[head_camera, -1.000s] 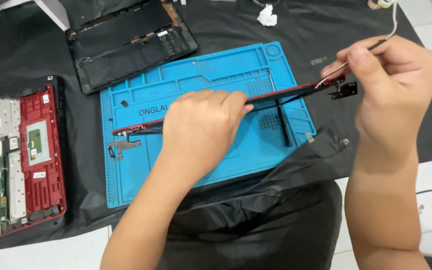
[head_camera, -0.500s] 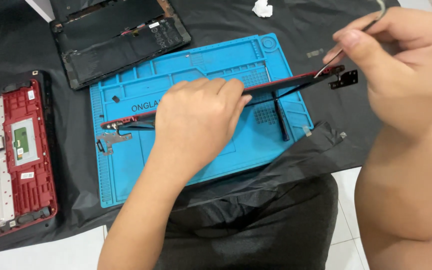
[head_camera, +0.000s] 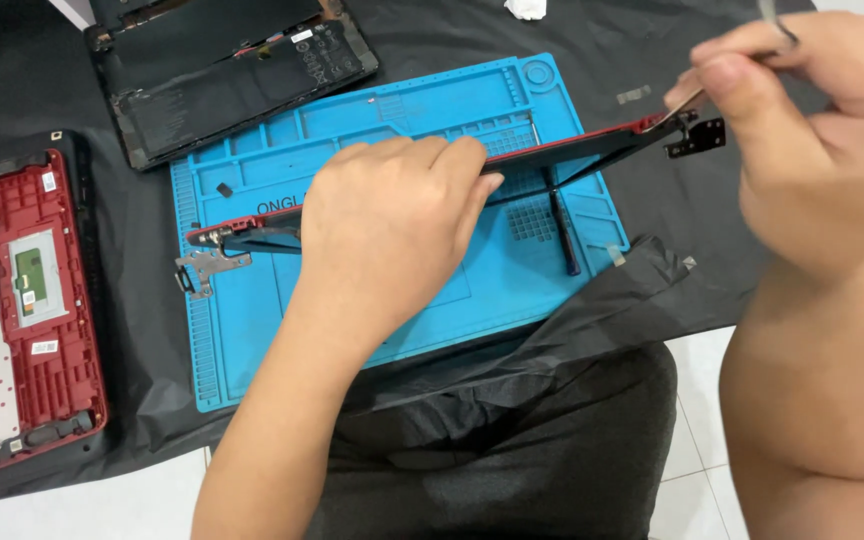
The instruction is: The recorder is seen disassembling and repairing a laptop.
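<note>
My left hand [head_camera: 382, 220] grips the middle of a thin laptop lid [head_camera: 592, 148] with a red edge. It holds the lid on its long side above the blue silicone mat [head_camera: 432, 330]. A metal hinge [head_camera: 202, 270] sticks out at the lid's left end and a black hinge [head_camera: 697, 138] at its right end. My right hand [head_camera: 812, 150] pinches a thin metal tool [head_camera: 687, 100] whose tip touches the lid's right corner by the black hinge.
A black rod-like tool [head_camera: 560, 225] lies on the mat under the lid. At the left edge sits a red laptop base [head_camera: 42, 300] with exposed boards. A black panel [head_camera: 232, 70] lies at the top, on black cloth [head_camera: 132, 250]. My lap in dark trousers [head_camera: 512, 450] is below.
The view has drifted, so the mat sits more to the left. Both hands keep their hold, and the thin tool stays at the lid's right corner.
</note>
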